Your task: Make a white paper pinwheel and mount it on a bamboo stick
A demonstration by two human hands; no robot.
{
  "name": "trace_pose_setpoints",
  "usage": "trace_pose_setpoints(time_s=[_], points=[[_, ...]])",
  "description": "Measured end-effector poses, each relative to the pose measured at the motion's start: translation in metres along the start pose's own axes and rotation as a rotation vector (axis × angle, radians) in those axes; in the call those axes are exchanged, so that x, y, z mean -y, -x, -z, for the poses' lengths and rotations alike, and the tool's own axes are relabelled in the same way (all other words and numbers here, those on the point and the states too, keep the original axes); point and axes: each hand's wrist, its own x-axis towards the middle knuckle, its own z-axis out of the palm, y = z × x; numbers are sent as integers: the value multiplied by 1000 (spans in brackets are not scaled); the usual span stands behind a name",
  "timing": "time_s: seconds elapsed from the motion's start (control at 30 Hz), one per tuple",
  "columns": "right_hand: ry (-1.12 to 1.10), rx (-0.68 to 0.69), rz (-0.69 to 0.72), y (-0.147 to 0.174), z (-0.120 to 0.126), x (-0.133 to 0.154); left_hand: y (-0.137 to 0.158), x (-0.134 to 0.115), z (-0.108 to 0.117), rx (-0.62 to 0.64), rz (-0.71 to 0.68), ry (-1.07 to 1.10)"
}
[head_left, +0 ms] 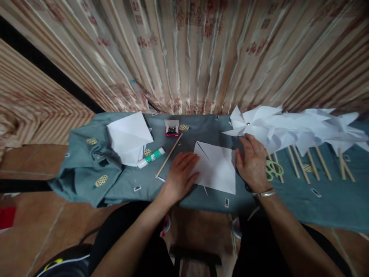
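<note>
Curtain: the pleated, patterned curtain hangs behind the worktop's far edge.
Worktop: a long worktop under grey-green cloth, bunched at its left end.
Pinwheels: white paper pinwheels overlap along the far edge towards the right corner, their wooden sticks pointing to the near edge.
Paper pile: white paper near the far left corner.
Square sheet: the white sheet lies flat mid-worktop, nearer the near edge, with a dark diagonal slit from its far left corner.
Right hand: the right hand is beside the sheet's right edge, fingers loosely spread; whether it touches the paper, I cannot tell.
Left hand: the left hand rests on the sheet's left edge, fingers extended, thumb apart.
Loose stick: a wooden stick slants left of the sheet.
Glue: a green-and-white glue stick beside the pile.
Scissors: light green scissors handles by the right wrist.
Box: a small open red box near the far edge.
</note>
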Motion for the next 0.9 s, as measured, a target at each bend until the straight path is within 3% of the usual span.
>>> trace_pose_setpoints(time_s=[0.07, 0.17, 0.33, 0.47, 0.6, 0.67, 0.7, 0.8, 0.9], points=[[-35, -12, 19, 1, 1, 2, 5, 23, 26, -167, 173, -90], [-64, -18, 42, 2, 4, 6, 21, 55, 59, -176, 386, -257], [-87, -37, 62, 6, 8, 8, 49, 76, 74, -58, 438, -349], [-129, -22, 60, 7, 9, 10, 52, 77, 75, -74, 464, -375], [-316, 14, -29, 12, 14, 30, 39, 61, 77, -215, 505, -210], [-530, 79, -169, 18, 19, 46, 30, 42, 71, -267, 493, 21], [-681, 177, -258, 21, 22, 54, 26, 30, 65, -261, 484, 151], [-1172, 489, -472, 31, 29, 74, 15, -7, 41, -80, 462, 523], [-1470, 622, -605, 32, 33, 82, 9, -32, 22, 54, 405, 707]])
